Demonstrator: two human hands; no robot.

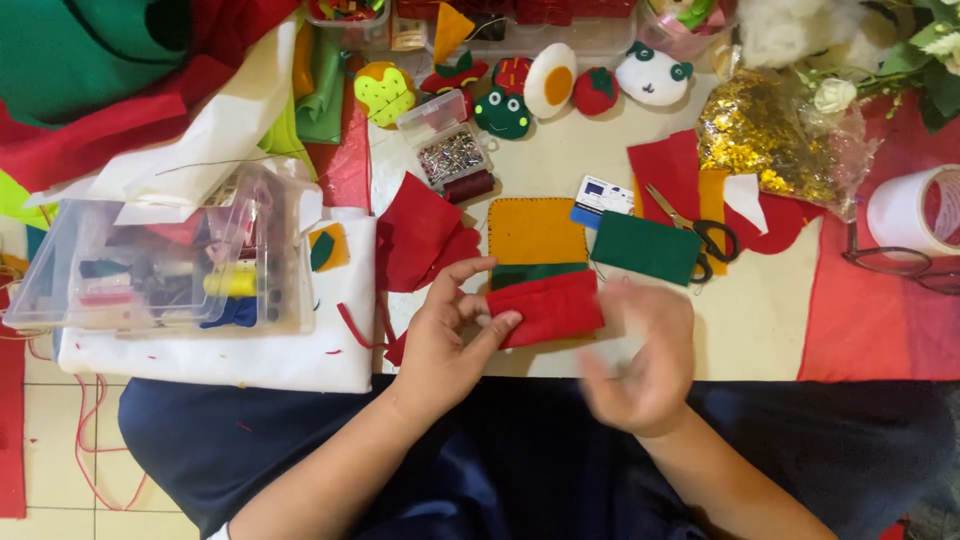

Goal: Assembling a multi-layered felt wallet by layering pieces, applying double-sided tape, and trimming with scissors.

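A matt, soft red felt rectangle is seen beside a matt orange felt square with stitched edge. A glossy clear plastic storage box is shown. Shiny gold sequin cloth is wrapped in transparent film. Black-handled metal scissors look smooth.

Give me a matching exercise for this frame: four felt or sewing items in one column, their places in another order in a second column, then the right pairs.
Things:
1. red felt piece
2. black-handled scissors
3. green felt rectangle
4. clear plastic box of pins

Places:
A. beside the green frog-faced felt toy
B. just right of the orange felt square
C. under the left hand fingertips
D. on red and orange felt scraps

Pairs: 1-C, 2-D, 3-B, 4-A
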